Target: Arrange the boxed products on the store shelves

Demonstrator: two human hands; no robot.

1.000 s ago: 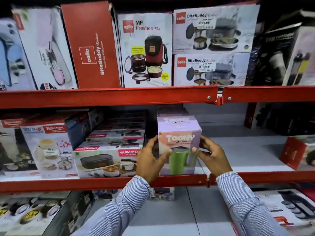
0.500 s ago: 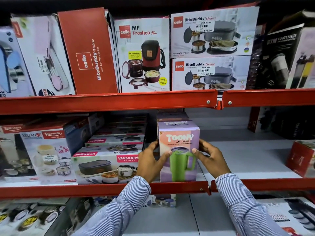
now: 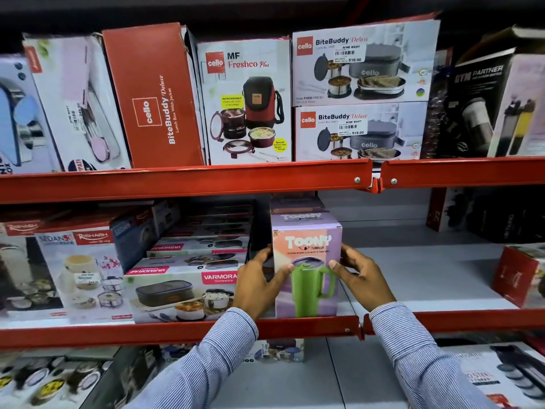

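Observation:
A purple Toony tumbler box (image 3: 306, 249) with a green jug pictured on it stands upright at the front of the middle shelf (image 3: 427, 278). My left hand (image 3: 256, 284) grips its left side and my right hand (image 3: 362, 278) grips its right side, thumbs on the front face. A second, similar purple box (image 3: 296, 205) stands directly behind it, mostly hidden. Stacked Varmora lunch box cartons (image 3: 182, 286) sit just left of my left hand.
The upper shelf holds Cello lunch box cartons (image 3: 359, 63) and a red Cello box (image 3: 156, 98). Rishabh boxes (image 3: 76, 276) fill the middle shelf's left. A red box (image 3: 519, 276) stands at far right, with bare grey shelf between. More boxes lie on the bottom shelf.
Both hands stay on the tumbler box. The view has tilted up a little, so everything sits lower in frame; the box looks slightly nearer the shelf's front lip.

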